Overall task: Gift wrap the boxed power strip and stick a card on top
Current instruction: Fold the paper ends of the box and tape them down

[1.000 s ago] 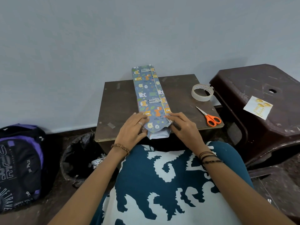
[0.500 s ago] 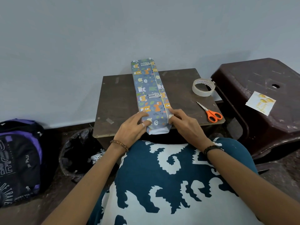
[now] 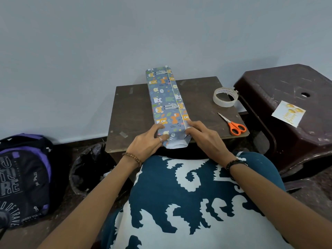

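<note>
Hands frame the near end of the wrapped box — a long, narrow parcel in blue-grey paper printed with orange bears and green leaves, lying lengthwise on the small brown table and running straight away from the grip toward the wall. The left hand lies against the parcel's left edge, fingers fairly straight and pressing the paper at the side, a ring showing on one finger. The right hand mirrors it on the opposite edge, fingers extended and flat along the paper seam, pressing rather than pinching. Between the two hands the paper overhangs the box end as an open, unfolded sleeve, its white underside showing, and this loose end juts slightly past the table's near edge toward the person's lap.

Beyond the right hand, further out on the table, lie the orange-handled scissors, blades pointing back toward the parcel, and beyond those again a roll of clear tape near the far right corner. The card — white with gold balloons — rests well to the right of the grip, on a dark brown plastic stool beside the table. Left of the grip, on the floor, stand a black-lined bin and a purple-and-black backpack.
</note>
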Available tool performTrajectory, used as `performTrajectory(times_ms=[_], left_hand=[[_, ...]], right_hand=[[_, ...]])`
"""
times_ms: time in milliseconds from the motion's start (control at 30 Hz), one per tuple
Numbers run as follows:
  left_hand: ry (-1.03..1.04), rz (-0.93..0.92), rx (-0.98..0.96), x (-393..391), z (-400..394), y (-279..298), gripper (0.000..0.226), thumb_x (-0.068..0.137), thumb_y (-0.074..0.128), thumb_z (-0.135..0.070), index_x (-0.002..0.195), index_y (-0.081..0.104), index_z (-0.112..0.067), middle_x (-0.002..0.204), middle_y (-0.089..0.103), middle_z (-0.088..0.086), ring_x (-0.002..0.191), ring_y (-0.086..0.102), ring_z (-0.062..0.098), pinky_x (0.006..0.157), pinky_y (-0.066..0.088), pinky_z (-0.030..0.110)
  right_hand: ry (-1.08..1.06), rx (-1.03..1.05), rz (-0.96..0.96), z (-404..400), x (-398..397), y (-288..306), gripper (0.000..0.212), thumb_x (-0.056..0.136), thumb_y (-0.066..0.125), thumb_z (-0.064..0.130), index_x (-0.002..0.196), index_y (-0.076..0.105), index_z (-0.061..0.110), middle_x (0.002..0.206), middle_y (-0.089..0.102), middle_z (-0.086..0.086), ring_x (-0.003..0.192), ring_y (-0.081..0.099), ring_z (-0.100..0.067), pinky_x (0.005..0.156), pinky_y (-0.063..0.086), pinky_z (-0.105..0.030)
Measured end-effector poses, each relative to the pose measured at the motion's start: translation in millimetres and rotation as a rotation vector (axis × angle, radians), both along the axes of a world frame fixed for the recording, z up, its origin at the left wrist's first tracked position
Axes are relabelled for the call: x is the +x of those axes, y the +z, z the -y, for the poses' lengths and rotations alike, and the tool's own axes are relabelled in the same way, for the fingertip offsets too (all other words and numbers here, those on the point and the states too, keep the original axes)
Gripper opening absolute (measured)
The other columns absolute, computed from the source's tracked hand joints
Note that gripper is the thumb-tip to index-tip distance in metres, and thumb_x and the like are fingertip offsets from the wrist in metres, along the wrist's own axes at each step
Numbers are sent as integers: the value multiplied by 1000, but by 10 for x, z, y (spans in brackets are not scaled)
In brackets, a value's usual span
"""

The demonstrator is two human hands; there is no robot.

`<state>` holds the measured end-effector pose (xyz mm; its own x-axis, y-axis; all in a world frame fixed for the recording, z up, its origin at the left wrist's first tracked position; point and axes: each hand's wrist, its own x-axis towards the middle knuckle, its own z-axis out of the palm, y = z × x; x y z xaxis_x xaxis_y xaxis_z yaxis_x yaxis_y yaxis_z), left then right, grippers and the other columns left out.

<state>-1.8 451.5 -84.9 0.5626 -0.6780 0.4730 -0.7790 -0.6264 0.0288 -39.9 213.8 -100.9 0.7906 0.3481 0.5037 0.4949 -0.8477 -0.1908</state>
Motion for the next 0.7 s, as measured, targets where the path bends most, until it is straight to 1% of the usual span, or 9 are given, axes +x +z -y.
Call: performTrajectory(times_ms=[167, 233, 300, 400, 467, 500, 567, 600, 700], left_hand=[[-20, -54, 40, 48, -36, -22, 27, 72, 76, -7, 97, 71, -17, 118, 39, 1, 57, 64, 23, 33, 48, 28], [-36, -49, 66, 62, -53, -13, 18, 81, 64, -12, 97, 70, -18, 119, 39, 1, 55, 62, 22, 33, 48, 28], [-56, -32, 83, 60, -66, 1, 23, 85, 50, -19, 97, 70, -19, 120, 40, 3, 58, 62, 21, 34, 47, 27], [-100, 19, 131, 55, -101, -2, 24, 77, 68, -12, 101, 70, -17, 122, 42, 7, 76, 68, 23, 39, 49, 26], [-119, 80, 181, 49, -119, -1, 24, 82, 57, -21, 102, 70, -19, 122, 51, 11, 94, 68, 24, 45, 53, 24], [-116, 105, 200, 41, -116, 14, 28, 84, 49, -26, 101, 71, -20, 121, 55, 12, 100, 67, 24, 48, 54, 23], [-96, 139, 218, 23, -90, 11, 34, 85, 43, -32, 100, 72, -21, 119, 56, 11, 104, 65, 23, 53, 55, 22], [-81, 152, 215, 6, -64, 7, 34, 85, 43, -33, 98, 72, -22, 119, 53, 10, 104, 65, 23, 54, 55, 22], [-34, 159, 159, -34, 13, -30, 31, 85, 44, -31, 90, 72, -21, 113, 57, 11, 101, 67, 25, 58, 56, 24]], right_hand=[[25, -27, -9, 32, 30, -20, 22, 86, 51, 2, 102, 52, 17, 121, 54, -9, 73, 64, -31, 46, 52, -38], [43, -51, -13, 46, 33, 9, 28, 81, 59, -3, 102, 55, 15, 120, 55, -12, 74, 65, -31, 43, 51, -37], [60, -89, -13, 63, 25, 56, 27, 78, 63, -6, 100, 61, 10, 118, 57, -15, 75, 66, -31, 41, 51, -36], [86, -166, -21, 87, 23, 124, 20, 83, 58, 0, 100, 65, 8, 117, 58, -18, 73, 66, -30, 42, 52, -36], [110, -259, -9, 118, 27, 179, 27, 85, 43, 7, 101, 66, 8, 116, 59, -20, 66, 65, -30, 40, 50, -33], [119, -316, 3, 132, 24, 212, 29, 85, 42, 8, 102, 66, 8, 115, 59, -21, 65, 65, -30, 40, 49, -32], [127, -408, 35, 141, 9, 286, 24, 79, 62, 4, 101, 67, 8, 114, 61, -21, 69, 67, -28, 44, 49, -31], [128, -426, 61, 138, 2, 306, 29, 71, 73, 3, 100, 69, 9, 112, 62, -21, 72, 68, -27, 46, 51, -30], [133, -422, 84, 108, -13, 296, 35, 63, 81, 7, 96, 70, 10, 111, 63, -22, 81, 69, -26, 51, 54, -28]])
